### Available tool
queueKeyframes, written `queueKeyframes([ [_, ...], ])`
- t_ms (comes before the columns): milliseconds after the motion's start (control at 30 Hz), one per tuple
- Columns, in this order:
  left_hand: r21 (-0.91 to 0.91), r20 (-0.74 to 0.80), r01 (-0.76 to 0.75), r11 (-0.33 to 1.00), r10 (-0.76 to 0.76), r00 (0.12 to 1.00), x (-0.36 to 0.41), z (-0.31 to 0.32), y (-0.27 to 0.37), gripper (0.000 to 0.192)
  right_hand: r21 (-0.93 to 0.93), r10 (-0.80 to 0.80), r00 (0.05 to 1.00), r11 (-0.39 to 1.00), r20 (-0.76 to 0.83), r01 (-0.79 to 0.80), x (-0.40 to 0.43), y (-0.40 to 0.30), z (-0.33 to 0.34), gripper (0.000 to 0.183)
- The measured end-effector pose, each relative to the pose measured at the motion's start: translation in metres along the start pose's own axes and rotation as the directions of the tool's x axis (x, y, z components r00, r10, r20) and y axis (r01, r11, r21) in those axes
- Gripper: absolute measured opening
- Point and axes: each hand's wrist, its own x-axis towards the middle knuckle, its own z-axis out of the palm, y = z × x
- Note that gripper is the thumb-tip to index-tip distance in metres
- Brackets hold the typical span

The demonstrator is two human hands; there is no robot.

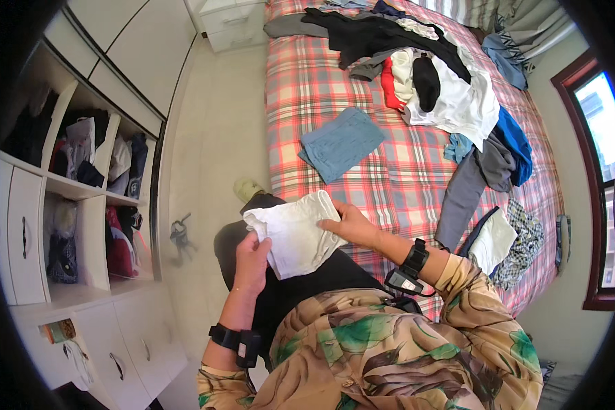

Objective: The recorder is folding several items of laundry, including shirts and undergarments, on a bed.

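A small white cloth garment (294, 233), perhaps shorts, is stretched between my two hands above my lap. My left hand (252, 259) pinches its left edge with the thumb on top. At the opposite edge, by what looks like a gathered waistband, my right hand (352, 224) grips it. Beyond the garment, a folded blue-grey garment (342, 142) lies flat on the plaid bedspread (307, 92). My fingers beneath the white cloth are partly hidden.
Loose clothes, among them a black garment (384, 36) and a white shirt (453, 97), are heaped on the bed's far side. Grey trousers (458, 197) and a folded white cloth (493, 241) lie to the right. An open-shelved wardrobe (77, 192) stands left, across the floor.
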Motion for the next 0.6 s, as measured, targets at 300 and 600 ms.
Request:
queueKeyframes([
  [300, 0.679, 0.372, -0.374, 0.632, 0.144, 0.917, -0.011, 0.088, 0.000, 0.040, -0.450, -0.418, 0.894, 0.837, -0.163, 0.310, -0.025, -0.031, 0.042, 0.039],
  [600, 0.249, 0.524, -0.064, 0.966, -0.079, 0.848, -0.002, 0.092, 0.007, 0.055, 0.516, 0.059, 0.998, 0.855, -0.017, -0.042, -0.035, -0.010, -0.049, 0.033],
])
